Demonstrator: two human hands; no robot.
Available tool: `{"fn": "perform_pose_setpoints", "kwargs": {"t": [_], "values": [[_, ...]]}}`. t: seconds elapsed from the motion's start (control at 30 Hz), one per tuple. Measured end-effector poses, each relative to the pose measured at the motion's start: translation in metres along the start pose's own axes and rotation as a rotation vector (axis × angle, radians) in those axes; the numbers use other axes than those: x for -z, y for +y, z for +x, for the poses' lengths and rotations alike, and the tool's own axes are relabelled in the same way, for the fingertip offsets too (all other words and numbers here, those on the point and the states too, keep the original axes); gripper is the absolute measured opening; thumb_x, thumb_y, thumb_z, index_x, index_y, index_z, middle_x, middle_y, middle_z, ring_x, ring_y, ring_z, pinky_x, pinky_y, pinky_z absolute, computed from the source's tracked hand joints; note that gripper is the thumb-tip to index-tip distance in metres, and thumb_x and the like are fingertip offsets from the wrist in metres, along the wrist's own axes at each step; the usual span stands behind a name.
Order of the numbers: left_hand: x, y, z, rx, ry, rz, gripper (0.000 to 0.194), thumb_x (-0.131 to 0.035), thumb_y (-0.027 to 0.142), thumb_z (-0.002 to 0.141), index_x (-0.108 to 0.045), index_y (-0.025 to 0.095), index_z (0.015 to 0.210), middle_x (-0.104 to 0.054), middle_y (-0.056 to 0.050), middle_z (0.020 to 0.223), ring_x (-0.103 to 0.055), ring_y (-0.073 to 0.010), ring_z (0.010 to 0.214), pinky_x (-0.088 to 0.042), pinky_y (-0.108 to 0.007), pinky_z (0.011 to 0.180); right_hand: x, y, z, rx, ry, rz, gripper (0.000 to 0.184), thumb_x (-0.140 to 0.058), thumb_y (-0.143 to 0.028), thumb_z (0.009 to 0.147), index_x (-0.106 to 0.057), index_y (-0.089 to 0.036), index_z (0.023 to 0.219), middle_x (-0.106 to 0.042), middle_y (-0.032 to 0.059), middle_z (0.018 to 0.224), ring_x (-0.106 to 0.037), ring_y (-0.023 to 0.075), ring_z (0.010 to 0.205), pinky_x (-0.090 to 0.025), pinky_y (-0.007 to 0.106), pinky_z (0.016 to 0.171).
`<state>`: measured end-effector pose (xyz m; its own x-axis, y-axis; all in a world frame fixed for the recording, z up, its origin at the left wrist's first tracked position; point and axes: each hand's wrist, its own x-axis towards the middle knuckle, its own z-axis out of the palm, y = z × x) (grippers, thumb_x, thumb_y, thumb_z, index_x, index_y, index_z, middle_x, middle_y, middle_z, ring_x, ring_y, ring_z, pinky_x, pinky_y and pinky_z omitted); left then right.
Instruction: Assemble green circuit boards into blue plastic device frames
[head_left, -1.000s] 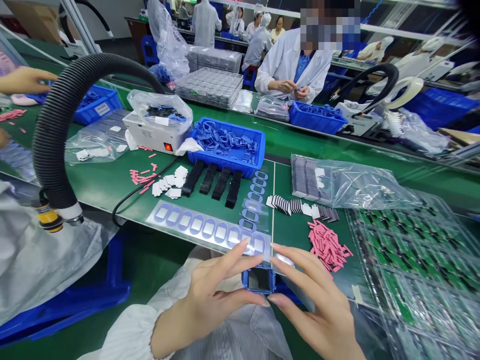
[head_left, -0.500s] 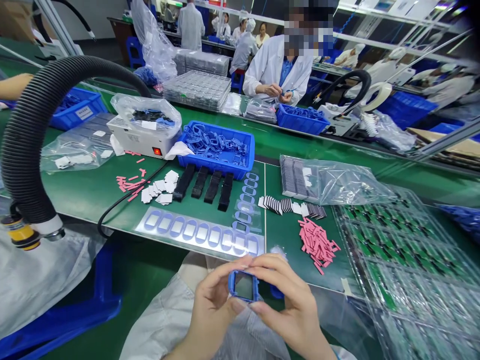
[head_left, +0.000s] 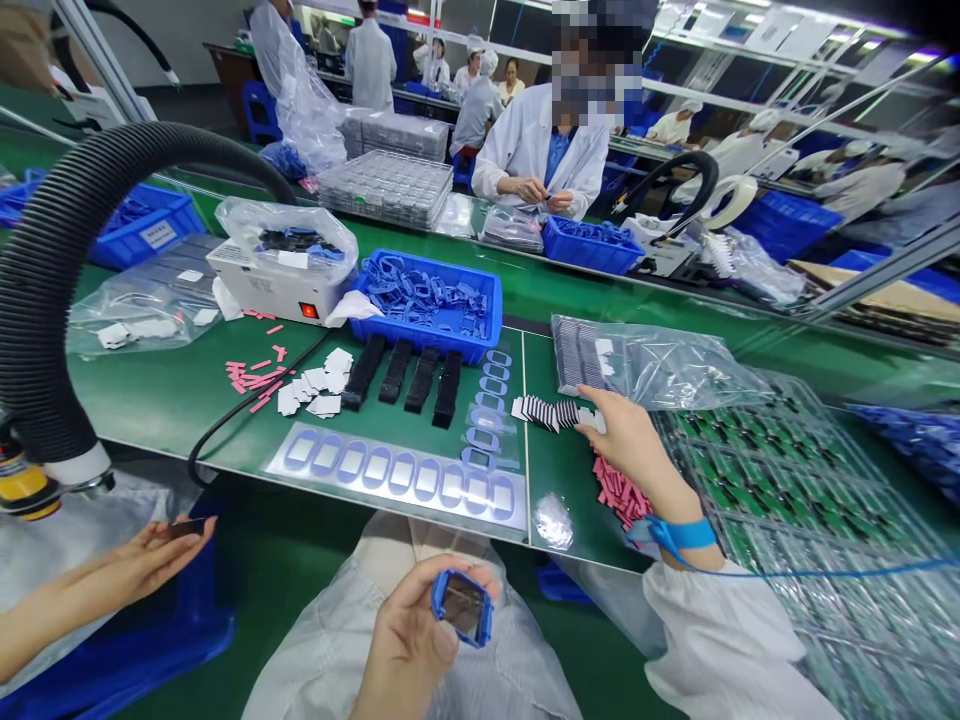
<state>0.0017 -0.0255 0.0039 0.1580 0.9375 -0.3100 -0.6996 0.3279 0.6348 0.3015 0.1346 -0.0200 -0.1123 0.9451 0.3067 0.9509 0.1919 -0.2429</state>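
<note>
My left hand (head_left: 412,640) is low over my lap, closed on a small blue frame (head_left: 463,606) with a dark pane inside it. My right hand (head_left: 626,440) is stretched out over the green table, its fingers bent down onto a row of small black-and-white pieces (head_left: 553,411); a blue wrist strap (head_left: 679,533) with a cord circles that wrist. A pile of pink strips (head_left: 616,492) lies just under the wrist. A clear sheet with blue oval outlines (head_left: 390,470) runs along the table's near edge.
A blue bin of blue frames (head_left: 431,297), four black blocks (head_left: 405,377), a white machine (head_left: 274,283), plastic bags (head_left: 660,365) and trays of green boards (head_left: 787,480) surround the work area. A black hose (head_left: 67,230) hangs at left. Another person's hand (head_left: 142,560) enters lower left; a co-worker (head_left: 544,155) sits opposite.
My right hand let go of the blue frame and reached forward to the black-and-white pieces. My left hand kept the frame and lowered it. Another person's hand appeared at lower left.
</note>
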Motion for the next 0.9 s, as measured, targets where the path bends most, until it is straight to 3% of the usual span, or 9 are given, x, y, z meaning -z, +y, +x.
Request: {"fn": "perform_pose_setpoints", "kwargs": {"t": [0.13, 0.3, 0.37, 0.47, 0.53, 0.63, 0.77, 0.9], "values": [[0.003, 0.002, -0.003, -0.011, 0.001, -0.019, 0.035, -0.084, 0.041, 0.060, -0.078, 0.024, 0.089, -0.080, -0.006, 0.087, -0.073, -0.0228, 0.084, -0.057, -0.028, 0.077, -0.003, 0.005, 0.011, 0.043, -0.072, -0.008, 0.035, -0.059, -0.020, 0.073, -0.065, -0.018, 0.107, -0.070, 0.0140, 0.112, -0.063, 0.0351, 0.108, -0.049, 0.054, 0.091], [0.007, 0.006, -0.002, 0.022, -0.002, 0.005, 0.038, -0.084, 0.042, 0.060, -0.077, 0.025, 0.093, -0.079, -0.007, 0.089, -0.073, -0.0218, 0.085, -0.056, -0.026, 0.077, 0.011, 0.001, 0.007, 0.041, -0.016, 0.003, 0.032, -0.056, -0.027, 0.079, -0.061, -0.015, 0.108, -0.071, 0.0171, 0.105, -0.067, 0.0349, 0.097, -0.052, 0.053, 0.082], [0.008, 0.007, 0.000, 0.061, -0.024, 0.019, 0.041, -0.083, 0.043, 0.061, -0.077, 0.025, 0.097, -0.079, -0.008, 0.089, -0.072, -0.0217, 0.084, -0.055, -0.027, 0.076, 0.020, -0.015, -0.001, 0.059, 0.021, 0.036, 0.034, -0.053, -0.030, 0.083, -0.057, -0.014, 0.112, -0.069, 0.0178, 0.108, -0.067, 0.0327, 0.097, -0.054, 0.050, 0.081], [0.005, 0.010, 0.005, 0.155, -0.077, 0.064, 0.040, -0.080, 0.048, 0.062, -0.077, 0.025, 0.096, -0.078, -0.010, 0.097, -0.070, -0.0257, 0.095, -0.053, -0.034, 0.087, 0.038, -0.058, -0.021, 0.162, -0.010, 0.139, 0.032, -0.055, -0.032, 0.085, -0.054, -0.018, 0.114, -0.068, 0.0115, 0.110, -0.069, 0.0233, 0.094, -0.057, 0.038, 0.080], [0.002, 0.012, 0.009, 0.201, -0.135, 0.102, 0.041, -0.079, 0.052, 0.062, -0.078, 0.025, 0.092, -0.070, -0.012, 0.120, -0.062, -0.0312, 0.114, -0.045, -0.041, 0.099, 0.050, -0.091, -0.036, 0.269, -0.098, 0.218, 0.031, -0.059, -0.031, 0.083, -0.054, -0.023, 0.113, -0.069, 0.0048, 0.106, -0.069, 0.0181, 0.091, -0.058, 0.030, 0.076], [-0.004, 0.015, 0.014, 0.264, -0.258, 0.089, 0.044, -0.079, 0.054, 0.060, -0.078, 0.024, 0.091, -0.057, -0.012, 0.138, -0.054, -0.0341, 0.123, -0.036, -0.045, 0.107, 0.066, -0.130, -0.054, 0.406, -0.325, 0.410, 0.042, -0.060, -0.020, 0.083, -0.047, -0.022, 0.123, -0.068, 0.0053, 0.112, -0.066, 0.0171, 0.099, -0.057, 0.029, 0.082], [-0.008, 0.017, 0.014, 0.336, -0.330, 0.035, 0.039, -0.077, 0.055, 0.061, -0.078, 0.026, 0.087, -0.067, -0.008, 0.121, -0.064, -0.0279, 0.105, -0.044, -0.039, 0.095, 0.073, -0.148, -0.062, 0.464, -0.437, 0.513, 0.045, -0.060, -0.018, 0.085, -0.044, -0.022, 0.126, -0.067, 0.0060, 0.109, -0.066, 0.0172, 0.096, -0.057, 0.029, 0.078], [-0.009, 0.016, 0.012, 0.337, -0.330, -0.004, 0.038, -0.077, 0.054, 0.062, -0.078, 0.025, 0.086, -0.070, -0.006, 0.103, -0.064, -0.0235, 0.095, -0.045, -0.032, 0.087, 0.072, -0.150, -0.063, 0.486, -0.397, 0.554, 0.043, -0.062, -0.021, 0.085, -0.046, -0.021, 0.125, -0.068, 0.0063, 0.107, -0.065, 0.0180, 0.096, -0.056, 0.029, 0.077]]}}
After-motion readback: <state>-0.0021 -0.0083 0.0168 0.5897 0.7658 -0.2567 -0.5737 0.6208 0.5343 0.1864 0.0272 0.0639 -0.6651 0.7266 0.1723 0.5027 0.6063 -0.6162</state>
